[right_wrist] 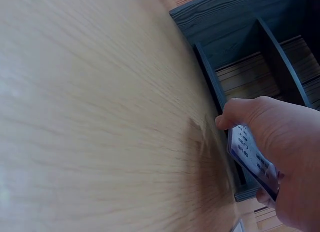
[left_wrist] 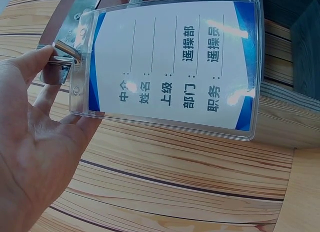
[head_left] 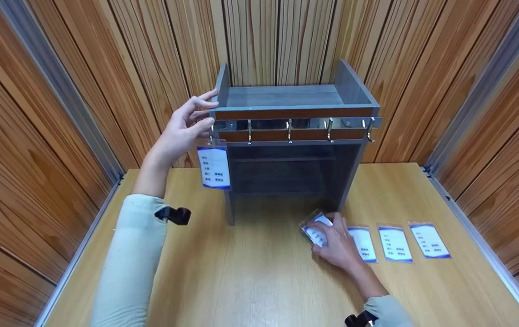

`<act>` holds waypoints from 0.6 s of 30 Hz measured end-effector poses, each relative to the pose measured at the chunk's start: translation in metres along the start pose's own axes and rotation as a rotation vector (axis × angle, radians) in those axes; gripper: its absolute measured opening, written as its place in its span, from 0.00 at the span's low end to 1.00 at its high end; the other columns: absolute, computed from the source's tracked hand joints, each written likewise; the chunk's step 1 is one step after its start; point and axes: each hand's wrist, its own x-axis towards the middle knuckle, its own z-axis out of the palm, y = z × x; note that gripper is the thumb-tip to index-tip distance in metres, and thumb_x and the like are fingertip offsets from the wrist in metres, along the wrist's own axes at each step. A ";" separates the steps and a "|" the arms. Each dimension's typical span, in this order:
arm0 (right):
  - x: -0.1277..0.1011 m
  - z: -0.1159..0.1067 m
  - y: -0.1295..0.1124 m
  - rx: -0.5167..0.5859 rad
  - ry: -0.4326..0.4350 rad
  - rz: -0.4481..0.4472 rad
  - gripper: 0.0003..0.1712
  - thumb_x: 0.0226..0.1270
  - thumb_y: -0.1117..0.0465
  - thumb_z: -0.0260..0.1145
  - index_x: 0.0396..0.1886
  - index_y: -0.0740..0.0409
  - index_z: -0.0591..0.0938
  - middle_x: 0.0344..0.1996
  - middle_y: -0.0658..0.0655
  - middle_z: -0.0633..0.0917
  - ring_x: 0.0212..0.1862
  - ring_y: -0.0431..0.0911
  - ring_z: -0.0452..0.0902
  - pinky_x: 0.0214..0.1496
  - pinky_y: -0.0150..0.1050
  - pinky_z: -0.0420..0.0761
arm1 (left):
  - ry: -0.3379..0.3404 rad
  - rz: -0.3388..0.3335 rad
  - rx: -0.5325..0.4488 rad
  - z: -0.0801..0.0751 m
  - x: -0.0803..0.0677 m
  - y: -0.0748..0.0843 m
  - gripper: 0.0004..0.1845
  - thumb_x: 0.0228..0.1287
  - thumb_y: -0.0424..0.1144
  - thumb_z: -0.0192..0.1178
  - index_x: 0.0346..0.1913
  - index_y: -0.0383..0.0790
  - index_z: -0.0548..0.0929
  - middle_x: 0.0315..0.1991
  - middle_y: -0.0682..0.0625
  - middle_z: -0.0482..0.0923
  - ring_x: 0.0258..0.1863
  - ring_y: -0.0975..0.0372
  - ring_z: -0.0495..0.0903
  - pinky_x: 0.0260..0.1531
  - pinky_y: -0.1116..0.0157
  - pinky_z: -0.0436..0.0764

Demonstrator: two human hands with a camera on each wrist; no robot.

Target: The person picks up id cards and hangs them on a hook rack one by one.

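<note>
The right hand (head_left: pixel 336 240) pinches a held badge (head_left: pixel 316 232) between thumb and fingers, which close only as far as its thin clear sleeve allows. This badge is tilted over the desk (head_left: pixel 250 277), in front of the grey rack (head_left: pixel 357 86). Just right of these fingers, three more lie flat in a row: the near badge (head_left: pixel 363 245), partly hidden by the hand, then the middle badge (head_left: pixel 395 244), then the far badge (head_left: pixel 429 240).

The left hand (head_left: pixel 180 125) has its fingers loosely extended and parted at the rack's left side, the thumb beside the leftmost hook (head_left: pixel 211 133); whether it presses that hook I cannot tell. A hanging badge (left_wrist: pixel 170 67), printed with rows of text between blue ends, is on this hook, just below those fingers. To their right, four other hooks (head_left: pixel 289 131) run along a shiny strip (head_left: pixel 305 122).
</note>
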 end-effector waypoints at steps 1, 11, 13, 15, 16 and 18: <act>0.000 0.000 0.000 0.003 -0.001 0.001 0.30 0.61 0.62 0.83 0.64 0.47 0.91 0.72 0.70 0.72 0.71 0.64 0.68 0.66 0.62 0.82 | 0.000 0.000 0.001 0.000 0.000 0.000 0.18 0.89 0.36 0.55 0.74 0.41 0.76 0.92 0.60 0.61 0.88 0.48 0.67 0.77 0.31 0.77; 0.002 -0.002 -0.007 0.019 0.075 -0.064 0.29 0.60 0.61 0.84 0.63 0.47 0.92 0.72 0.70 0.73 0.72 0.65 0.70 0.66 0.61 0.83 | -0.001 0.016 0.010 0.000 -0.001 0.002 0.19 0.89 0.36 0.55 0.74 0.38 0.75 0.92 0.58 0.60 0.88 0.47 0.67 0.77 0.31 0.78; 0.003 -0.003 -0.007 0.022 0.102 -0.089 0.29 0.60 0.62 0.85 0.63 0.47 0.92 0.73 0.71 0.74 0.72 0.65 0.71 0.66 0.62 0.83 | -0.002 0.020 0.009 0.000 -0.001 0.001 0.19 0.89 0.36 0.55 0.74 0.38 0.75 0.92 0.58 0.60 0.88 0.47 0.67 0.77 0.31 0.77; 0.003 -0.003 -0.008 0.027 0.128 -0.117 0.29 0.60 0.62 0.85 0.64 0.48 0.92 0.73 0.71 0.74 0.71 0.66 0.72 0.66 0.62 0.84 | -0.003 0.024 0.009 0.000 -0.001 0.001 0.19 0.89 0.36 0.55 0.74 0.37 0.74 0.92 0.57 0.60 0.88 0.47 0.67 0.77 0.31 0.77; 0.003 -0.003 -0.008 0.030 0.140 -0.130 0.29 0.60 0.62 0.85 0.63 0.48 0.92 0.73 0.71 0.75 0.71 0.66 0.72 0.66 0.62 0.84 | -0.003 0.023 0.007 0.000 -0.001 0.001 0.19 0.89 0.36 0.55 0.74 0.37 0.75 0.92 0.58 0.60 0.87 0.47 0.68 0.77 0.31 0.77; 0.004 -0.004 -0.010 0.036 0.160 -0.156 0.29 0.60 0.63 0.85 0.63 0.48 0.92 0.74 0.71 0.75 0.70 0.65 0.73 0.65 0.62 0.85 | -0.002 0.024 0.006 0.000 -0.001 0.001 0.19 0.89 0.36 0.55 0.74 0.37 0.75 0.92 0.57 0.60 0.87 0.47 0.68 0.77 0.31 0.78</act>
